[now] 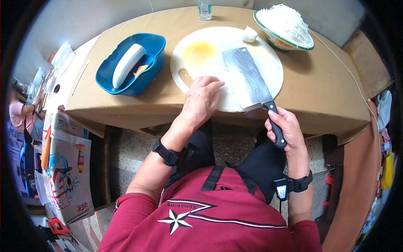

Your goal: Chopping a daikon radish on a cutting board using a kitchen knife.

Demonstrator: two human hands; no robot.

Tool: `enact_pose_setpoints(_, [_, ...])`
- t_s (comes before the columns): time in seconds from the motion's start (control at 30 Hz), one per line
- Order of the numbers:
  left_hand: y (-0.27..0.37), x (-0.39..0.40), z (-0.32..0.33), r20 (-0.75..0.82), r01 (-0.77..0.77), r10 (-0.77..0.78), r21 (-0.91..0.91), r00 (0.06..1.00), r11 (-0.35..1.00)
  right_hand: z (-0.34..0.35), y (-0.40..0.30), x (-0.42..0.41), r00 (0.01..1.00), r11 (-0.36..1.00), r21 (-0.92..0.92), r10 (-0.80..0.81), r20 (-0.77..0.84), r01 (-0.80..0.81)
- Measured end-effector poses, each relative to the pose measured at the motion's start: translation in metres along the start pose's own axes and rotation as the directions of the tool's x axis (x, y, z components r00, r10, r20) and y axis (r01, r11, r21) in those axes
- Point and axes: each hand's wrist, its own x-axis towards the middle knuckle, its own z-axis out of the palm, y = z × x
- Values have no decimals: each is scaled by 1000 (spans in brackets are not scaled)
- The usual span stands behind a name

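My right hand (285, 127) grips the black handle of a cleaver (248, 75), whose broad wet blade lies flat over the right part of a round white cutting board (274, 69). Over the board's near left edge, by its handle hole, is my left hand (203, 96), fingers curled together; a little pale shredded matter shows beside the fingertips, and whether they hold any cannot be seen. A white piece of peeled radish, by its look, (249, 34) sits at the board's far right edge. A long peeled white radish (127, 66) rests in a blue plastic basin (148, 39), left of the board.
A bowl (277, 39) heaped with white shreds (285, 23) stands tilted at the back right. An orange piece (140, 71) lies in the basin. A clear bottle (204, 11) stands behind the board. A cord (341, 63) crosses the table's right side. Another person (23, 111) sits far left.
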Motion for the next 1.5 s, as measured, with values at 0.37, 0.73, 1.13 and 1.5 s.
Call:
enact_pose_setpoints(0.37, [-2, 1, 5, 56, -51, 48, 58, 997, 997, 10, -14, -11, 963, 943, -265, -241, -121, 202])
enact_pose_setpoints(0.73, [6, 8, 20, 38, -160, 156, 108, 987, 981, 22, -22, -26, 850, 439, -862, -526, -17, 255])
enact_pose_setpoints(1.13, [5, 17, 26, 77, -217, 209, 110, 975, 970, 30, -24, -32, 791, 208, -942, -606, 86, 262])
enact_pose_setpoints(1.5, [14, 43, 27, 141, -203, 182, 154, 973, 967, 21, -23, -34, 825, 470, -847, -561, -70, 248])
